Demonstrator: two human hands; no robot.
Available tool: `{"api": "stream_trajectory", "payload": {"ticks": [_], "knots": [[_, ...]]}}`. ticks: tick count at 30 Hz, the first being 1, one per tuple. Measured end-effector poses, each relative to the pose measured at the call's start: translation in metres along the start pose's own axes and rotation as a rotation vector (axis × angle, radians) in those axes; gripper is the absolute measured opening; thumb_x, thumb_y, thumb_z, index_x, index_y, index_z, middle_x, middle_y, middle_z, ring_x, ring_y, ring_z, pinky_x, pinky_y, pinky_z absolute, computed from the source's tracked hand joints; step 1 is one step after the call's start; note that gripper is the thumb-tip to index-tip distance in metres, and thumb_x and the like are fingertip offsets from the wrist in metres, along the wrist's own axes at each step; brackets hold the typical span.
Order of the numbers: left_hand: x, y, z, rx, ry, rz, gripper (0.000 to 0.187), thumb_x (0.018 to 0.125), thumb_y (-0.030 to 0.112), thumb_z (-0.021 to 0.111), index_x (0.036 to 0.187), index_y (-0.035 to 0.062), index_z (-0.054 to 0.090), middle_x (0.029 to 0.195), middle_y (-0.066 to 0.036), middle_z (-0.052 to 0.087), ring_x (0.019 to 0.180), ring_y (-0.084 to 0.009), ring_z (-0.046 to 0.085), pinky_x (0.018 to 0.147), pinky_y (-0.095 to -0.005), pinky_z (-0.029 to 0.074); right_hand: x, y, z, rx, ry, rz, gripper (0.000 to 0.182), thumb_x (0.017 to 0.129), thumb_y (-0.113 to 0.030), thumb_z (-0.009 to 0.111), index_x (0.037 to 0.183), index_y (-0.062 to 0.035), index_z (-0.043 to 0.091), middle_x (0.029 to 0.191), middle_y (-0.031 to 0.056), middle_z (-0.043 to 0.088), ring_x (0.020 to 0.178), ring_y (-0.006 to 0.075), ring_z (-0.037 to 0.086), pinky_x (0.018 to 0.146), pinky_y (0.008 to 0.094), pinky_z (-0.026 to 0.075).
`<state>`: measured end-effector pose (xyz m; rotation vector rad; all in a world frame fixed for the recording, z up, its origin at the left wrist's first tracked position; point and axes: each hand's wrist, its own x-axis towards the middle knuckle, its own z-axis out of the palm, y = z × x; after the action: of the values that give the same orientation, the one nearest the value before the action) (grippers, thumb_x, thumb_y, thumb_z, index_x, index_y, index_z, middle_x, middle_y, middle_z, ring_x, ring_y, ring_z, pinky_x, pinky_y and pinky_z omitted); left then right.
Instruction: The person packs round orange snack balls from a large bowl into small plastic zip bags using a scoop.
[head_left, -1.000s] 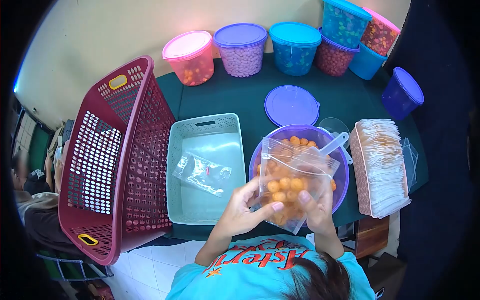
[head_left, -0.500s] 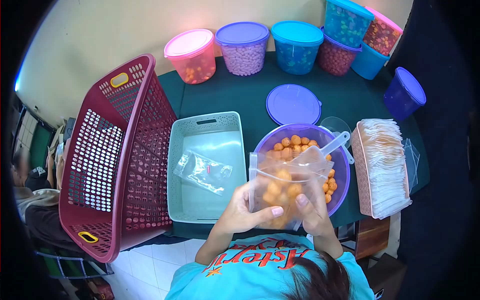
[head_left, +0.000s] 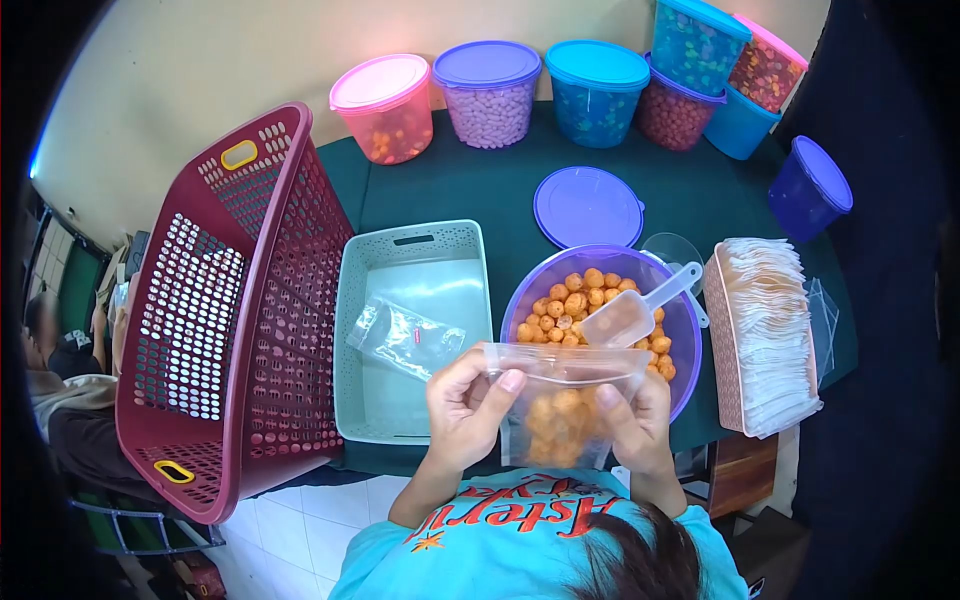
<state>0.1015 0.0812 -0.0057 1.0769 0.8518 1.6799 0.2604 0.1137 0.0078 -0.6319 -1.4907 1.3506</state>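
Observation:
A clear zip bag (head_left: 560,425), part filled with round orange snack balls, hangs upright between my two hands in front of my chest. My left hand (head_left: 465,405) pinches its upper left edge, thumb in front. On the opposite edge, my right hand (head_left: 640,420) grips the plastic near the zip strip. Just beyond the bag stands a purple tub (head_left: 690,365) of orange snack balls (head_left: 575,300). A translucent scoop (head_left: 625,318) rests on the balls, its handle over the tub's right rim. The bag hides the tub's near side.
Left of the tub, a pale green basket (head_left: 350,400) holds a flat clear packet (head_left: 410,335). A tall maroon laundry basket (head_left: 300,350) stands farther left. A purple lid (head_left: 588,207) lies behind the tub; a pink box (head_left: 733,390) of stacked packets is right. Lidded tubs (head_left: 487,100) line the back.
The bag has come down and toward me, off the tub, so the scoop and more balls show. Both hands have shifted up to its top edge, which is now stretched straight.

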Motion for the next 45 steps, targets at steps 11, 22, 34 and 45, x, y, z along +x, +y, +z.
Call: {"api": "stream_trajectory", "payload": {"ticks": [11,22,34,45], "knots": [[-0.005,0.002,-0.001,0.338,0.01,0.252,0.007,0.074,0.001,0.061,0.079,-0.0032,0.06,0.074,-0.01,0.059,0.063,-0.012,0.054,0.056,-0.0217,0.042,-0.002,-0.002,0.006,-0.177,0.143,-0.124,0.022,0.085,-0.011,0.046,0.089,0.0052,0.06,0.077,0.0114,0.063,0.068,0.0149,0.059,0.064,0.0239,0.045],[-0.003,0.009,0.003,0.351,-0.108,0.111,0.008,0.072,-0.001,0.062,0.08,-0.0033,0.061,0.077,-0.013,0.061,0.067,-0.0145,0.058,0.059,-0.0236,0.045,-0.002,0.001,0.002,-0.224,0.048,-0.136,0.01,0.067,0.001,0.062,0.077,0.0027,0.061,0.069,0.0111,0.06,0.063,0.0168,0.058,0.058,0.0243,0.044],[-0.005,0.018,0.005,0.401,-0.202,0.096,0.008,0.07,-0.003,0.061,0.077,-0.0019,0.06,0.076,-0.011,0.06,0.067,-0.0164,0.057,0.061,-0.0255,0.044,-0.004,0.004,0.009,-0.126,0.014,-0.118,0.006,0.07,0.0,0.06,0.075,0.002,0.058,0.067,0.0101,0.058,0.062,0.0164,0.056,0.056,0.0247,0.042],[-0.014,0.026,-0.018,0.352,-0.077,0.145,0.006,0.07,-0.004,0.063,0.077,-0.0035,0.062,0.076,-0.011,0.061,0.067,-0.0127,0.058,0.057,-0.0222,0.044,-0.008,-0.009,-0.006,-0.082,-0.05,-0.02,0.011,0.077,-0.004,0.054,0.079,0.0037,0.061,0.073,0.0108,0.061,0.062,0.0138,0.057,0.058,0.024,0.042]]}}
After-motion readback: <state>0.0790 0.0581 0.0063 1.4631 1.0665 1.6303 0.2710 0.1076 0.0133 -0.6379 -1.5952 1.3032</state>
